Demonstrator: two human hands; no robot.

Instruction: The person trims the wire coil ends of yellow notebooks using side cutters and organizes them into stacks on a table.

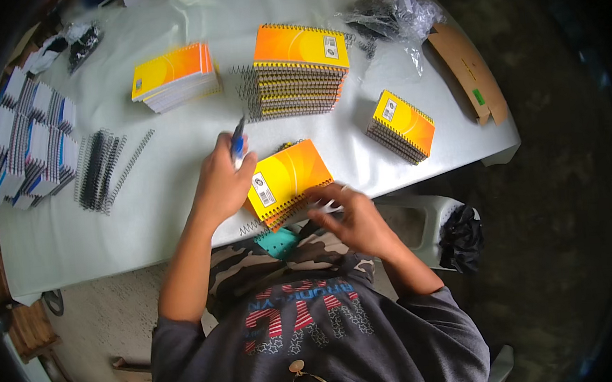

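Observation:
A yellow-orange spiral notebook [287, 176] lies on top of a small pile at the table's near edge, its coil edge toward me. My left hand [223, 182] is closed around a slim blue-and-white tool [237, 147] with a dark tip pointing away; its exact kind is unclear. The heel of that hand is beside the notebook's left edge. My right hand [353, 219] grips the notebook's near right corner, fingers curled over the coil edge and thumb below. A whitish thing shows between those fingers, too blurred to name. Loose coil ends stick out at the pile's lower left.
Beyond are a tall stack of spiral notebooks [300, 48], a stack of notebooks [172, 67] and a smaller stack [407, 123]. Loose black coils [101, 172] and many white-edged notebooks [26, 148] lie left. Clear plastic [397, 17] and cardboard [468, 72] are far right; a plastic chair [426, 215] stands nearby.

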